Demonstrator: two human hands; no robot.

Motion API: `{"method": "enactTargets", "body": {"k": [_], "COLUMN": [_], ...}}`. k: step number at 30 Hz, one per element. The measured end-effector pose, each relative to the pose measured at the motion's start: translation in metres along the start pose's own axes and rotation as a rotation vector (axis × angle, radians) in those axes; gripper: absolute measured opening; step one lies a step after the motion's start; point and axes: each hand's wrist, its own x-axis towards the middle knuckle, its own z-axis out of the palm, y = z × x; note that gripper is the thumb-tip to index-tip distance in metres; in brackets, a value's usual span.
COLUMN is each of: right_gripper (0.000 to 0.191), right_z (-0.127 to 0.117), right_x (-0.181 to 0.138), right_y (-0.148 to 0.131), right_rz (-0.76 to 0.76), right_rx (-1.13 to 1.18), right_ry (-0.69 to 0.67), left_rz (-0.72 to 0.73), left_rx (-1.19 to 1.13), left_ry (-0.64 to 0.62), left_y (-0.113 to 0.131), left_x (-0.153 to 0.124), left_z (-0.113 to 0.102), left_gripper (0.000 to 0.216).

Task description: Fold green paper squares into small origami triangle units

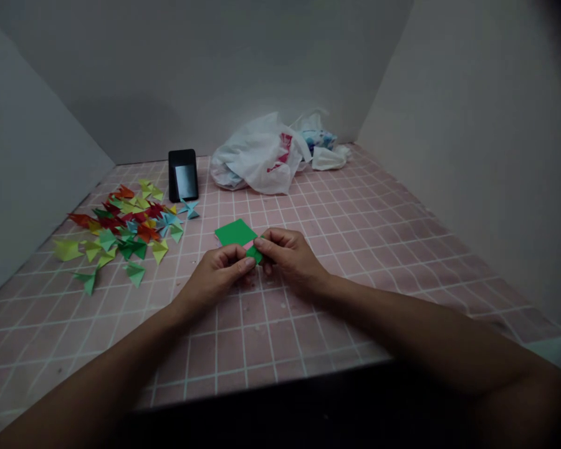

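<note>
Between my two hands is a small folded piece of green paper, held just above the table. My left hand pinches its left side between thumb and fingers. On the other side, the thumb and fingers of my right hand are closed on its upper right edge. Right behind them a flat green sheet of origami paper lies on the table, with a bit of pink showing at its lower edge. The fingertips hide part of the folded piece.
Many folded paper pieces in red, orange, yellow, green and blue lie spread at the left. A black phone stands behind them. White plastic bags sit by the back wall. Pink checked cloth covers the table; pale walls enclose three sides.
</note>
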Motion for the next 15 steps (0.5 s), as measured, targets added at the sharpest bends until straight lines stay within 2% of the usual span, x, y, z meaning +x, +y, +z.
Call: {"method": "enactTargets", "body": {"k": [4,6,7,9,11,13,15], "right_gripper": [0.035,0.035,0.035,0.035,0.036,0.037,0.041], "right_z": [0.0008,0.0013,0.0014,0.002,0.0031,0.005,0.007], "right_x": [0.0002,0.0005,0.0008,0.0009,0.0003,-0.0013,-0.0033], "right_y": [-0.0013,-0.0012,-0.0009,-0.0002,0.0002,0.0001,-0.0004], "right_rz": [0.008,0.021,0.028,0.042,0.059,0.09,0.141], "right_rx": [0.001,-0.003,-0.007,-0.024,-0.039,-0.027,0.031], "right_ry": [0.027,0.059,0.083,0.139,0.185,0.189,0.129], "left_rz": [0.02,0.078,0.133,0.362,0.575,0.691,0.716], "left_rx": [0.027,0.162,0.271,0.504,0.707,0.863,0.924], "left_ry": [0.005,0.06,0.109,0.265,0.34,0.334,0.307], "left_y": [-0.0004,-0.002,-0.0029,-0.0048,-0.0064,-0.0076,-0.0082], "left_x": [0.0004,0.0013,0.0019,0.003,0.0034,0.0027,0.0014], "left_z": [-0.001,-0.0018,-0.0023,-0.0031,-0.003,-0.0019,-0.0004], "left_gripper": [0.029,0.027,0.025,0.018,0.031,0.027,0.01]}}
